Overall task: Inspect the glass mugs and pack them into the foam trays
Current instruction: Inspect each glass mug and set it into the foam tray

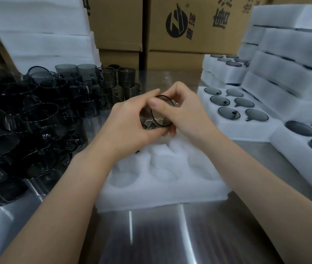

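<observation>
Both hands hold one smoky glass mug [160,113] tilted on its side above the table, its dark rim facing me. My left hand [130,122] curls round its left side and handle. My right hand [185,111] grips the right side, thumb across the rim. Below the hands lies a white foam tray [162,189] whose visible round pockets hold nothing. A crowd of several loose smoky mugs [37,115] fills the left of the steel table.
Filled foam trays [235,128] with mugs in their pockets lie to the right, with stacked trays [292,69] behind them. Foam sheets [42,35] and cardboard boxes [180,25] stand at the back. Bare steel table [151,235] lies in front of the tray.
</observation>
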A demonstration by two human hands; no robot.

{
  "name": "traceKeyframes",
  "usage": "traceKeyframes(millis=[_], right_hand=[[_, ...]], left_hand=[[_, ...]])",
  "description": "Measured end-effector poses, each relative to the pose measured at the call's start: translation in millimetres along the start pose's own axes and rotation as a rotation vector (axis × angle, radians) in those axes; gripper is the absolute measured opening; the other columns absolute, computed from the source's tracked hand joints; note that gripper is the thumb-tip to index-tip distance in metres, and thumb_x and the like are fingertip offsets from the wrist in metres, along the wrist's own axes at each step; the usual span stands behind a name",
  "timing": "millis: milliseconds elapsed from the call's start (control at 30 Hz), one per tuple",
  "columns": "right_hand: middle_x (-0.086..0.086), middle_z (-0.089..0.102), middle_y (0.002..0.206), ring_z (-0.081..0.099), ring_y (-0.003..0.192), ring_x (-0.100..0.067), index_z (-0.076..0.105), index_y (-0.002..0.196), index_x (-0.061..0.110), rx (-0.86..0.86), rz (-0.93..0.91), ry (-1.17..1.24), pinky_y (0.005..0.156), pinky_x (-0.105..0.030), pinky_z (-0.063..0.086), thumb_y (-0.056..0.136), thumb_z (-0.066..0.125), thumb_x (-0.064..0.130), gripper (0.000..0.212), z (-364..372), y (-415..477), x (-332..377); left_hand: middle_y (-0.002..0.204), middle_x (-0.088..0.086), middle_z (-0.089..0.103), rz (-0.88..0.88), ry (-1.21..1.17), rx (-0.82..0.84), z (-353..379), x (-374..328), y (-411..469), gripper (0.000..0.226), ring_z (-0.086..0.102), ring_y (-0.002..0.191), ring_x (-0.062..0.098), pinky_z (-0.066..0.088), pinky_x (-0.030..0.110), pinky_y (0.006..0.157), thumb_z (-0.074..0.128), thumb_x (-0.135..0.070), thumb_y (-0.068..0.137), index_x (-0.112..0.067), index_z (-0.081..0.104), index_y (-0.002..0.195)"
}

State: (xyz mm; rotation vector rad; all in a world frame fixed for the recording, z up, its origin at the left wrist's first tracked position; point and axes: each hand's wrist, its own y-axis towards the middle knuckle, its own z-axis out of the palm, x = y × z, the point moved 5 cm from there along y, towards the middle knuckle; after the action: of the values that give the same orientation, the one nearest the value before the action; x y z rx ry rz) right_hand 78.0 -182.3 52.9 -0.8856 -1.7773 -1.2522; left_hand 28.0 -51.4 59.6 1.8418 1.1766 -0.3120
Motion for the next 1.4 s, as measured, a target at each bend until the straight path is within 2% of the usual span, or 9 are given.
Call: traceKeyframes(millis=[100, 267, 433, 600, 667, 800, 1067, 1200, 1400], right_hand=[[-0.002, 0.063, 0.056, 0.057, 0.037, -0.028, 0.048, 0.073, 0.019, -0.033, 0.02, 0.098, 0.031, -0.021, 0.034, 0.087, 0.069, 0.039, 0.032, -4.9, 1.1, -0.8], [-0.012, 0.062, 0.061, 0.058, 0.044, -0.024, 0.059, 0.084, 0.014, 0.028, 0.057, 0.291, 0.039, -0.022, 0.041, 0.1, 0.052, 0.024, 0.02, -5.2, 1.4, -2.0], [-0.013, 0.064, 0.105, 0.056, 0.07, -0.025, 0.061, 0.125, 0.013, 0.187, 0.082, 0.511, 0.063, -0.029, 0.045, 0.103, 0.043, 0.012, 0.029, 0.7, 1.0, 3.5], [-0.007, 0.059, 0.123, 0.065, 0.084, -0.026, 0.042, 0.147, 0.014, 0.29, 0.176, 0.585, 0.069, -0.034, 0.055, 0.104, 0.041, 0.017, 0.043, 3.6, -0.4, 2.0], [-0.009, 0.056, 0.13, 0.063, 0.097, -0.03, 0.037, 0.15, 0.016, 0.403, 0.178, 0.583, 0.077, -0.04, 0.055, 0.104, 0.038, 0.023, 0.046, 7.2, -2.9, 4.3], [-0.006, 0.064, 0.12, 0.066, 0.098, -0.024, 0.053, 0.134, 0.018, 0.356, 0.133, 0.603, 0.074, -0.039, 0.055, 0.102, 0.042, 0.024, 0.034, 1.6, -1.9, 5.4], [0.006, 0.061, 0.079, 0.05, 0.049, -0.008, 0.062, 0.091, 0.025, 0.096, 0.032, 0.27, 0.038, -0.022, 0.036, 0.076, 0.073, 0.034, 0.02, -3.8, 0.8, 3.3], [0.011, 0.054, 0.056, 0.04, 0.042, -0.009, 0.062, 0.07, 0.032, 0.019, 0.043, 0.232, 0.036, -0.018, 0.028, 0.086, 0.067, 0.038, 0.018, -7.4, 0.9, 3.1], [-0.008, 0.065, 0.08, 0.052, 0.058, -0.019, 0.07, 0.098, 0.013, 0.084, 0.19, 0.478, 0.045, -0.022, 0.042, 0.1, 0.052, 0.024, 0.021, -6.6, 3.2, -0.8]], left_hand=[[0.103, -0.027, 0.063, 0.062, -0.027, 0.015, 0.9, -4.5, -0.6, 0.06, 0.058, 0.099, -0.009, 0.042, 0.005, 0.084, 0.077, -0.025, 0.071, -0.039, 0.057, 0.126], [0.113, -0.021, 0.062, 0.036, -0.072, -0.049, -3.3, -0.6, 1.7, 0.063, 0.057, 0.108, -0.007, 0.044, 0.009, 0.091, 0.081, -0.021, 0.072, -0.027, 0.056, 0.13], [0.102, -0.03, 0.062, -0.011, -0.166, -0.171, -10.2, 3.2, 0.8, 0.052, 0.059, 0.1, -0.009, 0.047, 0.011, 0.085, 0.072, -0.044, 0.072, -0.035, 0.052, 0.119], [0.102, -0.027, 0.062, -0.029, -0.374, -0.199, -13.5, 7.9, -0.2, 0.041, 0.062, 0.104, 0.004, 0.05, 0.04, 0.095, 0.064, -0.045, 0.082, -0.031, 0.043, 0.115], [0.1, -0.023, 0.063, -0.019, -0.444, -0.138, -11.7, 6.2, 0.5, 0.04, 0.062, 0.097, 0.006, 0.05, 0.037, 0.087, 0.063, -0.044, 0.082, -0.03, 0.041, 0.112], [0.115, -0.001, 0.064, -0.05, -0.469, -0.07, -7.9, 11.2, 1.9, 0.049, 0.063, 0.108, 0.016, 0.052, 0.039, 0.092, 0.075, -0.034, 0.072, -0.024, 0.046, 0.11], [0.112, -0.013, 0.067, -0.058, -0.28, 0.015, -2.5, 6.9, 1.4, 0.063, 0.063, 0.106, 0.001, 0.052, 0.027, 0.096, 0.087, -0.009, 0.067, -0.027, 0.06, 0.121], [0.112, -0.018, 0.063, -0.019, -0.216, 0.049, -0.7, 3.4, 0.8, 0.067, 0.059, 0.108, -0.003, 0.047, 0.017, 0.096, 0.086, -0.008, 0.067, -0.032, 0.056, 0.122], [0.118, -0.009, 0.063, -0.019, -0.292, 0.046, -0.8, 3.3, 0.9, 0.06, 0.06, 0.112, 0.006, 0.048, 0.025, 0.1, 0.08, -0.008, 0.075, -0.025, 0.055, 0.126]])
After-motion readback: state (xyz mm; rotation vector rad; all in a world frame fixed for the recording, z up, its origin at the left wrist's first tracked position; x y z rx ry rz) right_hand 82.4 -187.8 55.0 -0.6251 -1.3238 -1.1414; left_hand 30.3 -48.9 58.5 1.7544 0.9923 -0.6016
